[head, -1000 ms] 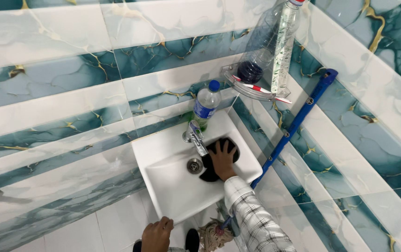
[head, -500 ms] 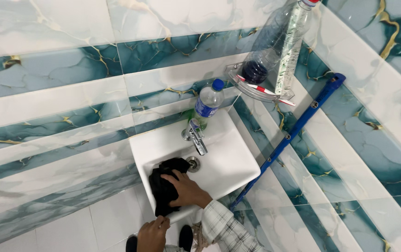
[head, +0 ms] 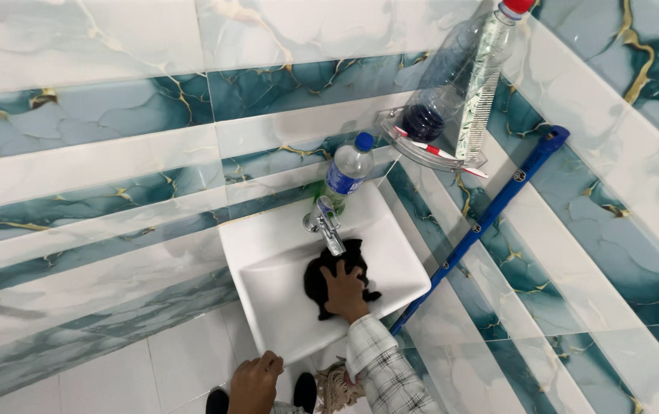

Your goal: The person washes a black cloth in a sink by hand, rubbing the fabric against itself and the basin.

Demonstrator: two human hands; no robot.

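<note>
The right hand [head: 342, 290] presses flat, fingers spread, on a black cloth [head: 329, 280] in the middle of the white square basin [head: 268, 303], just below the chrome tap [head: 325, 226]. Half a second ago the same hand and cloth were at the near-left part of the bowl, and a second ago at the right side by the drain — so the cloth has swept around the bowl and come back under the spout. That reads as wiping in progress, with most of the bowl's floor already passed over; the rim and the far corners look untouched by the cloth at this moment.

The left hand [head: 254, 383] sits low at the basin's near edge, fingers curled in; whether it grips anything I cannot tell.

Containers: the basin holds only the cloth and the hand, and no standing water shows. A clear plastic water bottle [head: 347, 170] with a blue cap and blue label stands on the basin's back ledge, just behind the tap, and looks nearly empty. A clear corner shelf [head: 429, 149] on the tiled wall carries a large upright clear bottle [head: 467, 69] with a red cap and dark liquid at its bottom, a pale comb [head: 476, 115] leaning beside it, and a red-and-white toothbrush [head: 440, 149] lying along the edge. A blue mop handle [head: 490, 211] leans against the marbled wall tiles [head: 115, 153] — right of the basin, apart from it.
</note>
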